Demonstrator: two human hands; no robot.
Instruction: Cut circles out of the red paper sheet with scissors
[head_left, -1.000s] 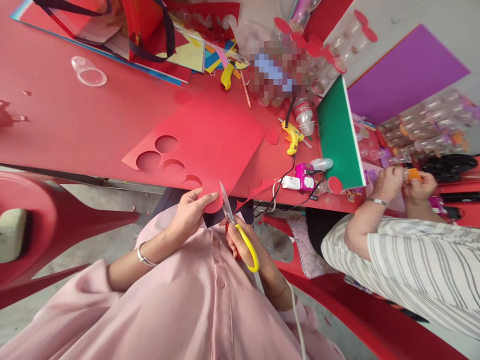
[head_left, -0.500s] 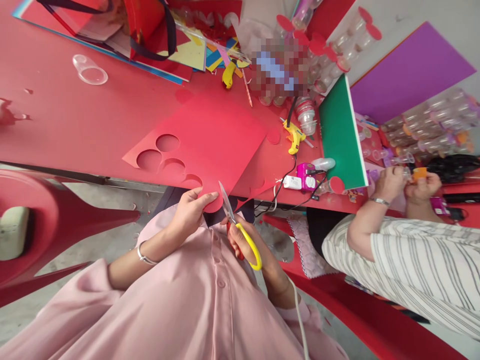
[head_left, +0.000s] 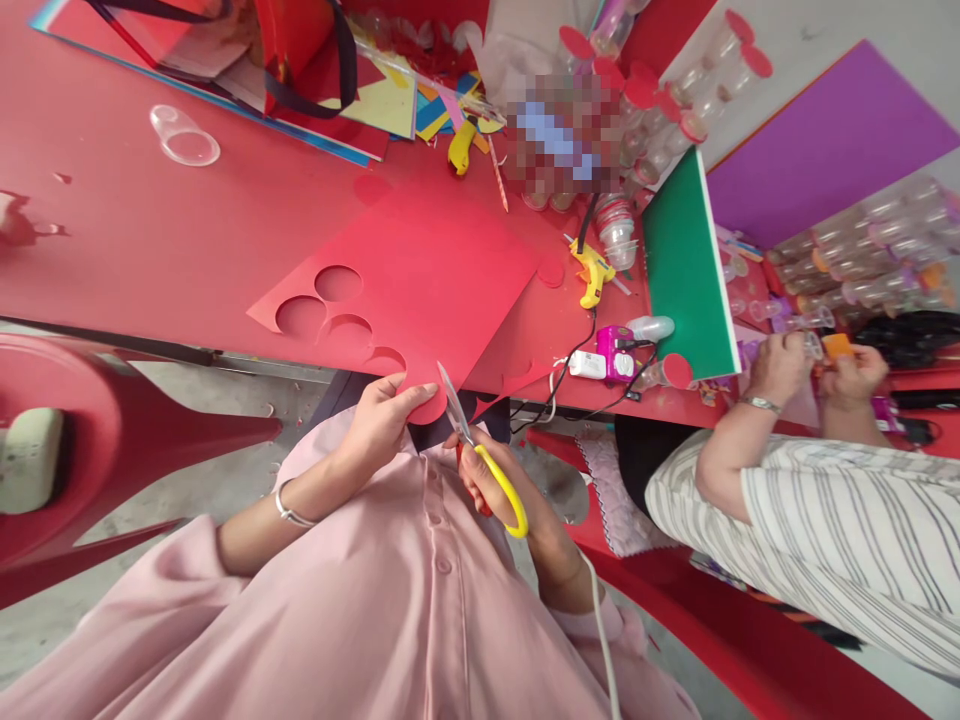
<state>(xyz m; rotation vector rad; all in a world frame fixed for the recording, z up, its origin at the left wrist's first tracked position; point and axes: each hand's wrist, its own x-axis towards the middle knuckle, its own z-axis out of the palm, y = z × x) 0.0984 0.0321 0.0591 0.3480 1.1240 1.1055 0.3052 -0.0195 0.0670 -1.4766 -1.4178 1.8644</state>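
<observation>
A large red sheet of paper point(head_left: 427, 260) lies on the red table and reaches over its front edge. Several round holes are cut along its left side. My left hand point(head_left: 390, 415) pinches the sheet's near edge, thumb on top, beside a rounded, partly cut tab point(head_left: 430, 405). My right hand point(head_left: 487, 475) is wrapped round the handles of the scissors point(head_left: 459, 410), one yellow and one red. Their blades point away from me and meet the paper just right of the rounded tab.
A yellow glue gun point(head_left: 592, 272), a pink power adapter point(head_left: 616, 352) and cables lie to the right. Behind it stands a green board point(head_left: 694, 265). A clear plastic cup point(head_left: 184, 135) lies at left. At far right a co-worker's hands point(head_left: 784, 370) hold small pieces.
The view has shifted very slightly. My hands, the paper and the scissors keep nearly the same pose. The co-worker's orange piece is tilted a little differently.
</observation>
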